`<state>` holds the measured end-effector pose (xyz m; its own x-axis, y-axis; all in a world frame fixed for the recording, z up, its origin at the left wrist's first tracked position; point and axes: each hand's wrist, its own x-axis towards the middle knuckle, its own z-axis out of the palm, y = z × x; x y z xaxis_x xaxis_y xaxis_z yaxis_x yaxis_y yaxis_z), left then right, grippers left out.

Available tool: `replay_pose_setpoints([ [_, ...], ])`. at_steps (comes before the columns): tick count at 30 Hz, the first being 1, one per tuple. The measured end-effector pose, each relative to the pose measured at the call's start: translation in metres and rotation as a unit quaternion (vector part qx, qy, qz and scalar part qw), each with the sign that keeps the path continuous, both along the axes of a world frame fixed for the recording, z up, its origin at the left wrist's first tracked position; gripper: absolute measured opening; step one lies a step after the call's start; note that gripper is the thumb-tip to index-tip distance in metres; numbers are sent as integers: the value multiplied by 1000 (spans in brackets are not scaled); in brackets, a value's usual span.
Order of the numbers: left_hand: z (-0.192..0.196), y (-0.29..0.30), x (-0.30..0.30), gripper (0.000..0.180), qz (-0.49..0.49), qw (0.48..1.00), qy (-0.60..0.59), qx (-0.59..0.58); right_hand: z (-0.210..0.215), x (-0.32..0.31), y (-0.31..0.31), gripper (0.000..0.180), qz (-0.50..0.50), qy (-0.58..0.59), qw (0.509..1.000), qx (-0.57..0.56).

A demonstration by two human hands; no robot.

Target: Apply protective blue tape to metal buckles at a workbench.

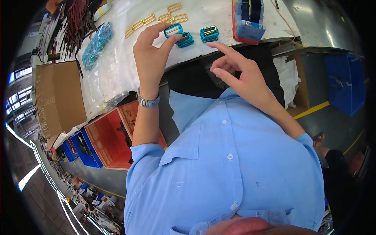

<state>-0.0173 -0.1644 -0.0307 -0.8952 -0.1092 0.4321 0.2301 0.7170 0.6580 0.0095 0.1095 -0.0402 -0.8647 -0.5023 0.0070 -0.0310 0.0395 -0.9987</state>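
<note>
Thumb and fingers of my left hand point(152, 53) pinch a rectangular slide buckle point(173, 29) with a teal covering on its frame. Touching or just beside it is a small stack of teal buckles point(185, 40) on the table. A second teal stack point(209, 34), with gold showing on top, stands a little to the right. My right hand point(241, 70) hovers near the table's front edge, below that second stack. Its index finger is stretched out, the other fingers are loosely bent, and nothing shows in it. Several bare gold buckles point(149, 19) lie behind my left hand.
A tape dispenser point(250, 29) stands at the right of the white-covered table point(121, 53). To the left lie a clear bag of teal buckles point(96, 45) and dark strips point(76, 23). A cardboard box point(60, 98) and an orange crate point(113, 137) sit lower left.
</note>
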Motion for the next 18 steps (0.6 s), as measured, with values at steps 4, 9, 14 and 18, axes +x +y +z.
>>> replay_pose_setpoints([
  [4,-15,10,-2,31,-9,999,-24,-47,-26,-5,-3,51,33,35,995,89],
  [9,-17,14,8,33,-1,997,-61,-38,-36,2,3,44,85,-29,990,106],
  [14,-21,14,10,34,-8,998,-32,-48,-36,1,4,41,83,-72,987,117],
  [18,-18,14,10,35,-12,996,-38,-75,-37,-1,3,38,111,-72,984,123],
])
